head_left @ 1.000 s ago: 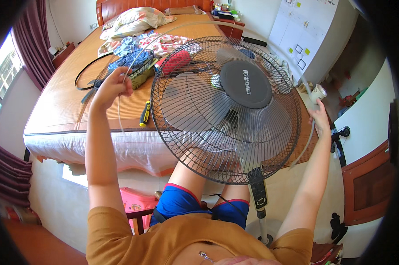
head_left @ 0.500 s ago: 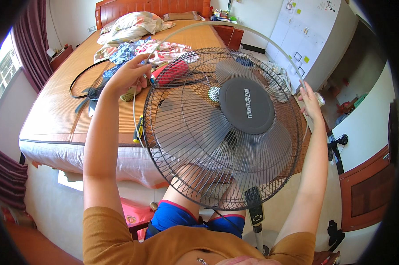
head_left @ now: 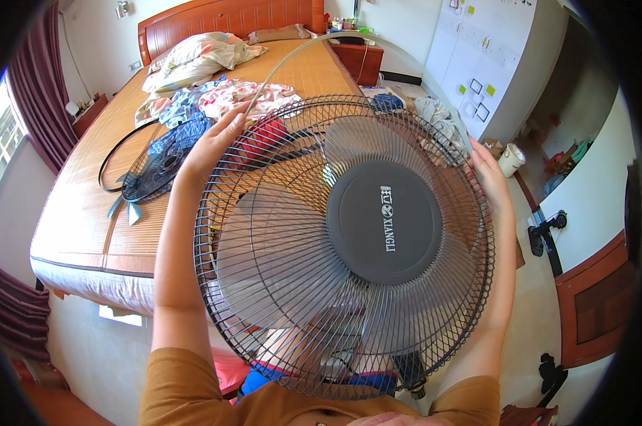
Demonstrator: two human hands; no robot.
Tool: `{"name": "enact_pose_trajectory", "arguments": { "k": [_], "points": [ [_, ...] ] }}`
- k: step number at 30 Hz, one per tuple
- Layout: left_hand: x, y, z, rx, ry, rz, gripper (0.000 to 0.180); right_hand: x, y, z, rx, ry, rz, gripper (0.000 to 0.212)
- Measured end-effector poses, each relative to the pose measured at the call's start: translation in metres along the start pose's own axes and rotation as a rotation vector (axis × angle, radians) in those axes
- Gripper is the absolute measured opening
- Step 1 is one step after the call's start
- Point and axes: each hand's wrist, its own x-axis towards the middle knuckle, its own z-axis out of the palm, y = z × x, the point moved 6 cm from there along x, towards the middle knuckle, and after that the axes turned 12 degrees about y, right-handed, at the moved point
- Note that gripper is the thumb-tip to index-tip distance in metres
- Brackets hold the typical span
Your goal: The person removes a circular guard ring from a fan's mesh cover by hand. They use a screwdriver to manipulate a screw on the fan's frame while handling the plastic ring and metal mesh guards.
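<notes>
A standing fan with a grey hub and a round black wire grille fills the middle, close to me. Translucent blades show behind its wires. Over the top of the grille arches a thin pale hoop; its lower part is hidden. At the grille's upper left, my left hand is closed on the hoop, fingers stretched along the rim. My right hand grips the hoop's other side by the grille's right edge, its fingertips partly hidden. Below the grille is the fan's black control box.
Behind the fan stands a bed with a bamboo mat. On it lie a quilt, crumpled clothes, a black ring and a dark mesh piece. At right are a white wardrobe and a white bucket.
The fan head now appears larger, lower and closer to me. The hoop and both hands have come nearer the grille's rim, and my right fingers have moved in against its right edge.
</notes>
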Motion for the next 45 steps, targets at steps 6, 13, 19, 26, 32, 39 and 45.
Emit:
{"name": "enact_pose_trajectory", "arguments": {
  "k": [6, 13, 19, 26, 32, 39, 45],
  "points": [
    [-0.009, 0.001, -0.001, -0.041, 0.041, -0.092, 0.040, -0.026, -0.002, -0.023, -0.163, 0.019, 0.221, 0.032],
    [-0.015, 0.002, 0.000, -0.069, 0.048, -0.180, 0.036, -0.041, -0.005, -0.013, 0.012, 0.010, 0.078, 0.032],
    [-0.018, -0.002, -0.001, -0.024, 0.073, -0.304, 0.032, -0.045, -0.002, -0.009, -0.026, -0.075, 0.167, 0.031],
    [-0.035, -0.011, -0.032, -0.007, 0.189, -0.456, 0.031, -0.066, -0.007, -0.034, -0.192, -0.083, 0.220, 0.029],
    [-0.045, -0.022, -0.045, 0.090, 0.240, -0.340, 0.029, -0.066, -0.009, -0.032, -0.293, -0.031, 0.153, 0.030],
    [-0.059, -0.021, -0.037, 0.085, 0.246, -0.477, 0.030, -0.071, -0.002, -0.039, -0.234, -0.056, 0.116, 0.029],
    [-0.053, -0.014, -0.044, -0.054, 0.245, -0.429, 0.034, -0.070, 0.003, -0.047, -0.300, -0.023, 0.178, 0.030]
  ]
}}
